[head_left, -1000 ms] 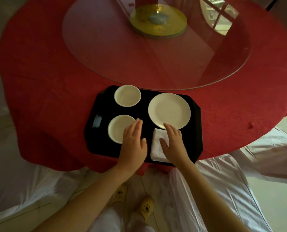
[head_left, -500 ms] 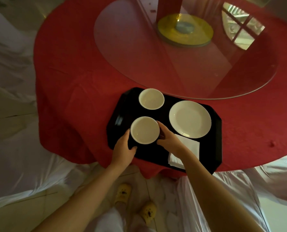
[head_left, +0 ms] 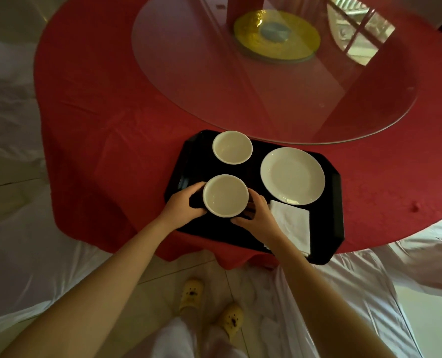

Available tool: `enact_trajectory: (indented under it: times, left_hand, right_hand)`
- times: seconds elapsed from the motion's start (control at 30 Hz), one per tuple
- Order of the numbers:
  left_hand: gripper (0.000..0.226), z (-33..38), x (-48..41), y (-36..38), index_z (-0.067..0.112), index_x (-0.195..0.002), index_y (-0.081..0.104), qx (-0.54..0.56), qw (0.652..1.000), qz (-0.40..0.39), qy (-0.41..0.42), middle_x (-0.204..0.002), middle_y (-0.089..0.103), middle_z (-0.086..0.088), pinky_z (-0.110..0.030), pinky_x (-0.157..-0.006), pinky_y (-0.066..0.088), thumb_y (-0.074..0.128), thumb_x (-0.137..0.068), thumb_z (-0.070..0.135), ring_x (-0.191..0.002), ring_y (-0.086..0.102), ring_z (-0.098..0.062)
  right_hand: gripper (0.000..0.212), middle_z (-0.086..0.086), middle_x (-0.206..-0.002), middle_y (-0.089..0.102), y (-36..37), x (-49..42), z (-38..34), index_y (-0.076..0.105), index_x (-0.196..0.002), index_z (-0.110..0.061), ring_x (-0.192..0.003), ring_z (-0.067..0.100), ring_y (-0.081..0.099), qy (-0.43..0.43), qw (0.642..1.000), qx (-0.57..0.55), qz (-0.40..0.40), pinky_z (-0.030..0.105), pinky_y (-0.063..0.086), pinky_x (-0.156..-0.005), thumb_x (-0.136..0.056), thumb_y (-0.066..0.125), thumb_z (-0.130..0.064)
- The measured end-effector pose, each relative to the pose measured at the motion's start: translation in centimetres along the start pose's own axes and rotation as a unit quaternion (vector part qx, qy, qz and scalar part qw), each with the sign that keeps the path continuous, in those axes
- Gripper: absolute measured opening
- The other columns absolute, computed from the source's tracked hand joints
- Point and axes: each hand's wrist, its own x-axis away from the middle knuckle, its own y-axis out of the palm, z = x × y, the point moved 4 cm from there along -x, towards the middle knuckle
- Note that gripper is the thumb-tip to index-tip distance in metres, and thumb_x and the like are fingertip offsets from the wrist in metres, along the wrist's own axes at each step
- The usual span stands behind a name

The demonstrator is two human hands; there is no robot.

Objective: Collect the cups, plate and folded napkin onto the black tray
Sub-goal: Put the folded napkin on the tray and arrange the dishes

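Observation:
The black tray (head_left: 328, 228) lies at the near edge of the red table. On it stand a far white cup (head_left: 232, 147), a white plate (head_left: 292, 175) to the right, and a folded white napkin (head_left: 292, 224) in front of the plate. The near white cup (head_left: 225, 195) sits at the tray's front left. My left hand (head_left: 182, 202) cups its left side and my right hand (head_left: 258, 215) cups its right side, fingers wrapped around the wall. My right wrist covers part of the napkin.
A round glass turntable (head_left: 266, 81) with a yellow hub (head_left: 276, 34) fills the table's middle behind the tray. Red cloth (head_left: 98, 112) hangs over the table edge. White-covered chairs (head_left: 21, 228) stand left and right. My yellow slippers (head_left: 191, 293) are on the tiled floor below.
My right hand left the napkin and my left hand came off the cup's top; both now grip the near cup's sides. The view shifted, so the tray appears further right.

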Motion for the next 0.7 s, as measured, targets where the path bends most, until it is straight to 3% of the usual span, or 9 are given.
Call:
enact_trajectory:
  times: [0.1,0.2,0.37,0.5,0.6,0.7]
  left_hand:
    - [0.069,-0.4,-0.7,-0.3,0.016,-0.137,0.040,-0.014,1.000,-0.022,-0.002,-0.141,0.046,0.000,-0.021,-0.100,0.032,0.073,-0.077,0.012,-0.130,0.040,-0.013]
    - [0.068,-0.3,-1.2,-0.6,0.016,-0.138,0.040,-0.019,0.999,-0.032,0.001,-0.142,0.046,-0.002,-0.021,-0.100,0.032,0.072,-0.077,0.012,-0.131,0.040,-0.015]
    - [0.068,-0.4,-1.7,-2.3,0.019,-0.142,0.032,0.045,0.994,-0.098,0.006,-0.144,0.041,0.000,-0.026,-0.110,0.028,0.057,-0.082,-0.004,-0.133,0.035,-0.010]
    - [0.065,-1.3,-3.2,-6.4,0.019,-0.141,0.032,0.143,0.989,-0.019,-0.024,-0.142,0.042,0.003,-0.028,-0.111,0.028,0.044,-0.085,-0.011,-0.132,0.036,-0.009]
    - [0.060,-1.3,-5.6,-8.1,0.021,-0.141,0.032,0.139,0.988,0.046,-0.039,-0.144,0.042,0.000,-0.025,-0.107,0.032,0.046,-0.088,-0.004,-0.129,0.039,-0.006]
    - [0.062,0.1,-8.6,-6.8,0.017,-0.142,0.031,0.109,0.994,0.028,-0.018,-0.146,0.040,-0.004,-0.023,-0.102,0.034,0.050,-0.087,-0.003,-0.132,0.038,-0.012]
  right_hand:
    - [0.078,-0.005,-0.126,0.031,0.5,0.2,0.2,0.033,-0.135,-0.021,-0.119,0.017,0.048,0.002,1.000,-0.003,0.025,0.033,0.046,-0.100,-0.071,0.077,-0.013]
    - [0.078,-0.004,-0.128,0.033,0.9,0.3,0.4,0.033,-0.135,-0.021,-0.116,0.011,0.048,0.006,0.999,-0.007,0.047,0.020,0.045,-0.094,-0.071,0.077,-0.015]
    - [0.078,0.010,-0.139,0.036,-0.1,0.3,0.9,0.023,-0.141,-0.015,-0.125,0.020,0.044,0.037,0.998,-0.033,0.029,0.028,0.043,-0.100,-0.077,0.061,0.007]
    - [0.062,0.012,-0.139,0.041,-4.1,-0.7,0.3,0.032,-0.137,-0.006,-0.128,0.026,0.043,0.057,0.991,-0.077,0.098,0.027,0.040,-0.096,-0.081,0.044,0.018]
    - [0.052,0.008,-0.137,0.046,-5.9,-3.0,-0.8,0.039,-0.134,-0.010,-0.123,0.021,0.048,0.060,0.988,-0.069,0.123,0.029,0.044,-0.092,-0.087,0.047,0.009]
    - [0.050,0.003,-0.137,0.049,-5.8,-6.1,-1.6,0.038,-0.136,-0.015,-0.117,0.014,0.051,0.078,0.990,-0.037,0.110,0.025,0.048,-0.085,-0.090,0.050,-0.002]
